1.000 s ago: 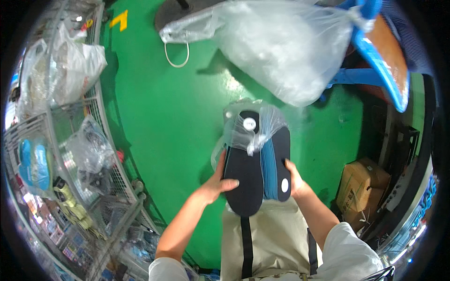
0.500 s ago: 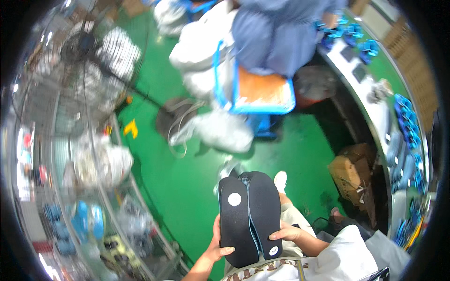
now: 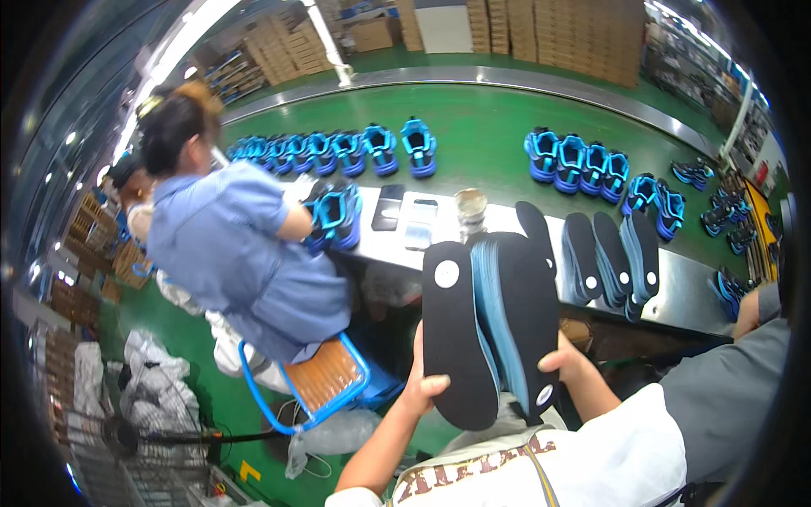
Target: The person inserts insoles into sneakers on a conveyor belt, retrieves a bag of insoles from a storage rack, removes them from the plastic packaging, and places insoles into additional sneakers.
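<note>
1. Head view: both hands clamp a stack of black insoles (image 3: 494, 325), blue edges showing between them, held upright in front of the chest.
2. Left hand (image 3: 420, 384) grips the stack's left lower edge, thumb across the front insole.
3. Right hand (image 3: 564, 362) grips the right lower edge; hands are apart, 1 on each side.
4. Stack is off the surface (image 3: 676, 291), just short of its near edge.
5. More black insoles (image 3: 608, 262) lie in a row on the surface, right of the stack.
6. Blue shoes (image 3: 574, 156) sit in groups on the green belt (image 3: 481, 127) behind.
7. A co-worker in a blue shirt (image 3: 241, 245) sits at left on a blue-framed stool (image 3: 317, 380), holding a blue shoe (image 3: 334, 215).
8. Progress, judged: stack in hand, not yet set down; some insoles already laid out, this bundle left.
</note>
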`<action>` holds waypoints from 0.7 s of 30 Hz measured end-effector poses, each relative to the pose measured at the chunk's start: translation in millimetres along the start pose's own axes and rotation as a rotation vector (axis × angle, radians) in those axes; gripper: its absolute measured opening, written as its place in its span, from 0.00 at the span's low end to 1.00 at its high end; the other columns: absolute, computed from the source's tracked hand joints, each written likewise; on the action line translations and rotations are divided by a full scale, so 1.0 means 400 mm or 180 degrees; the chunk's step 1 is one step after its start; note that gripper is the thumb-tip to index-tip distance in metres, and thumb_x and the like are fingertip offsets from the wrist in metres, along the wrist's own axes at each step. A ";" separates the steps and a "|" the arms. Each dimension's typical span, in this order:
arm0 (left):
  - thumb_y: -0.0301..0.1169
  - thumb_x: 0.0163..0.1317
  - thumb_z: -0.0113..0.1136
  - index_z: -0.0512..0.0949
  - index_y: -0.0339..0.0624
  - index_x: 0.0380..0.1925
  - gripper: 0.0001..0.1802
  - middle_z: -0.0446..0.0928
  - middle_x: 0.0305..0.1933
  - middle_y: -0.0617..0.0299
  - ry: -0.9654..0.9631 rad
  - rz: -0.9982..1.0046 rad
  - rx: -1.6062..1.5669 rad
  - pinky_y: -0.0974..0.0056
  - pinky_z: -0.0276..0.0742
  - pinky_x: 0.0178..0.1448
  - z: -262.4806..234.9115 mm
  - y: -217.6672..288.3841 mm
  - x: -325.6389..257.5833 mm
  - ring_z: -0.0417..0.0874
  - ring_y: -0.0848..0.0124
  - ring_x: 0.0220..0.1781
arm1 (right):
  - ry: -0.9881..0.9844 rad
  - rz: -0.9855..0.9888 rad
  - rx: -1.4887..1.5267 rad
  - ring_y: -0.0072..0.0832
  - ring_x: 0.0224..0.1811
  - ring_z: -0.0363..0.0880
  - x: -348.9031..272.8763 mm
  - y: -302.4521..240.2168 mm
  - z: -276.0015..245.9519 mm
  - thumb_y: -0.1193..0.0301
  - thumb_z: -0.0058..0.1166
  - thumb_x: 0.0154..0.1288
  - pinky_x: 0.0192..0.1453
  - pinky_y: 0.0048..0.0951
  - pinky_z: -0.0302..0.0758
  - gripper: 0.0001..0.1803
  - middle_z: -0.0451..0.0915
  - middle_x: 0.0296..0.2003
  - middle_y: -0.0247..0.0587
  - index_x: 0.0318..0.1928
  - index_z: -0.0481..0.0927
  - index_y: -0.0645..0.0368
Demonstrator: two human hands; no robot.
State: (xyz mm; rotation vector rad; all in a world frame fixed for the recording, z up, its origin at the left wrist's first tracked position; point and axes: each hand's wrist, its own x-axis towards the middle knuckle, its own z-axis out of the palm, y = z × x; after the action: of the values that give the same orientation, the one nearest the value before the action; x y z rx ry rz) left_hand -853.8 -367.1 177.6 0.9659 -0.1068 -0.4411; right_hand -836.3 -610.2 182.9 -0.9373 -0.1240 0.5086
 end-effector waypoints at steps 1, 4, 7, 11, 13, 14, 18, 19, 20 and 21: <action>0.43 0.32 0.61 0.44 0.45 0.59 0.52 0.57 0.55 0.55 -0.0126 -0.0198 -0.0222 0.59 0.62 0.56 0.017 0.019 0.076 0.62 0.63 0.56 | 0.0086 0.0026 0.0224 0.30 0.46 0.70 0.020 -0.051 -0.035 0.71 0.58 0.26 0.50 0.28 0.68 0.45 0.69 0.45 0.44 0.54 0.59 0.66; 0.40 0.33 0.60 0.52 0.46 0.55 0.45 0.62 0.50 0.56 -0.0399 -0.0824 -0.0591 0.59 0.67 0.53 0.051 0.070 0.260 0.67 0.64 0.51 | 0.0341 -0.0193 0.0500 0.32 0.43 0.72 0.067 -0.156 -0.113 0.68 0.54 0.28 0.44 0.26 0.71 0.41 0.71 0.43 0.47 0.51 0.62 0.70; 0.39 0.35 0.60 0.41 0.47 0.60 0.52 0.58 0.55 0.53 -0.0536 -0.0806 0.0094 0.59 0.61 0.57 0.064 0.090 0.432 0.63 0.61 0.56 | 0.0637 -0.0526 0.0067 0.34 0.47 0.69 0.148 -0.210 -0.188 0.66 0.53 0.28 0.48 0.27 0.68 0.46 0.67 0.47 0.48 0.56 0.56 0.69; 0.30 0.40 0.60 0.34 0.47 0.60 0.52 0.56 0.55 0.49 -0.0529 -0.0669 0.0417 0.60 0.58 0.58 0.162 0.129 0.658 0.60 0.62 0.57 | 0.1374 -0.0622 0.0336 0.34 0.42 0.73 0.214 -0.329 -0.233 0.69 0.50 0.31 0.46 0.28 0.72 0.41 0.70 0.44 0.48 0.54 0.59 0.67; 0.32 0.42 0.60 0.35 0.46 0.60 0.51 0.57 0.54 0.49 -0.0498 -0.0851 0.0485 0.61 0.59 0.57 0.191 0.118 0.757 0.62 0.62 0.55 | 0.1642 -0.0573 0.0596 0.35 0.40 0.75 0.245 -0.354 -0.301 0.69 0.49 0.33 0.43 0.28 0.74 0.38 0.72 0.42 0.49 0.52 0.62 0.68; 0.33 0.43 0.60 0.35 0.45 0.59 0.51 0.57 0.53 0.49 -0.0436 -0.1115 0.0527 0.62 0.60 0.56 0.196 0.120 0.804 0.63 0.62 0.53 | 0.1872 -0.0377 0.0946 0.36 0.41 0.75 0.251 -0.353 -0.337 0.68 0.48 0.34 0.42 0.29 0.74 0.37 0.73 0.41 0.50 0.52 0.62 0.67; 0.40 0.43 0.59 0.39 0.44 0.58 0.48 0.59 0.52 0.47 -0.0654 -0.1960 0.0501 0.59 0.65 0.53 0.159 0.199 0.974 0.65 0.61 0.53 | 0.2302 0.0154 0.1578 0.34 0.44 0.73 0.291 -0.372 -0.384 0.70 0.51 0.32 0.47 0.29 0.71 0.41 0.70 0.45 0.51 0.55 0.58 0.67; 0.41 0.44 0.58 0.52 0.44 0.55 0.39 0.64 0.50 0.52 -0.0891 -0.2188 0.0493 0.60 0.67 0.51 0.128 0.240 1.021 0.68 0.65 0.50 | 0.2218 0.0187 0.1523 0.34 0.45 0.72 0.297 -0.356 -0.407 0.70 0.51 0.32 0.48 0.29 0.70 0.42 0.69 0.46 0.51 0.56 0.57 0.67; 0.43 0.46 0.56 0.65 0.42 0.47 0.28 0.70 0.45 0.56 -0.0793 -0.2518 0.0399 0.61 0.69 0.49 0.124 0.307 1.050 0.72 0.67 0.46 | 0.2130 0.0225 0.1443 0.34 0.46 0.71 0.298 -0.336 -0.433 0.71 0.52 0.32 0.49 0.29 0.69 0.43 0.68 0.47 0.51 0.56 0.56 0.66; 0.43 0.47 0.54 0.71 0.40 0.41 0.24 0.74 0.40 0.56 -0.0959 -0.2611 0.0333 0.62 0.71 0.46 0.093 0.362 1.087 0.75 0.66 0.40 | 0.1985 0.0301 0.1353 0.33 0.47 0.71 0.303 -0.308 -0.455 0.71 0.52 0.32 0.50 0.29 0.68 0.44 0.68 0.48 0.51 0.57 0.55 0.66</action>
State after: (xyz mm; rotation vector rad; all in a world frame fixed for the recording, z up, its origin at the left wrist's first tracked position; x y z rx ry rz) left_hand -424.6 -502.9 270.6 1.0156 0.0012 -1.3473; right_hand -627.6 -747.3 159.0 -0.6478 0.5748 0.2919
